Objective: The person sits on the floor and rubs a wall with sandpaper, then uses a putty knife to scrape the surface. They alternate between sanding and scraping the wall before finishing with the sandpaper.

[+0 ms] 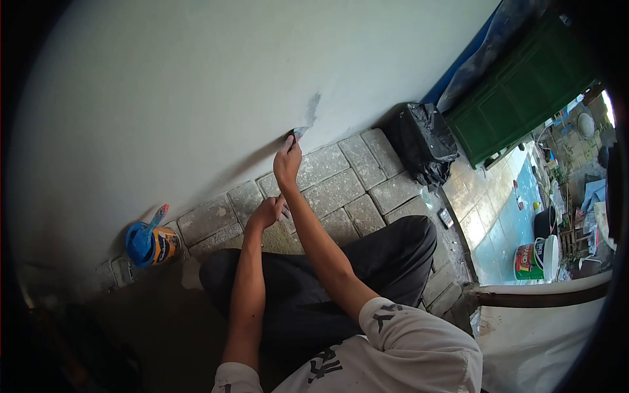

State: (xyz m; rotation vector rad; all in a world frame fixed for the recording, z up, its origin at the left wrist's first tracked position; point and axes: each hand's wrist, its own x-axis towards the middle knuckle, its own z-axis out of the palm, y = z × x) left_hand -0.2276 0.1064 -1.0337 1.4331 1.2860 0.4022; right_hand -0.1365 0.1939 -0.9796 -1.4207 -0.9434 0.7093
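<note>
My right hand [287, 165] is closed around a putty knife [299, 133], its blade against the pale wall [177, 92] near the wall's base. Just above the blade, a grey smeared patch [314, 107] marks the wall. Lower and to the left, my left hand [267, 213] is closed beside my right forearm, above the paving. Its fingers are curled, and whatever they may hold cannot be made out.
Grey paving blocks [331, 190] run along the wall. A blue and orange can [164, 247] with a coloured handle sticking up stands at left. To the right are a black plastic bag [429, 141], a green panel [524, 78] and a labelled bucket [534, 259].
</note>
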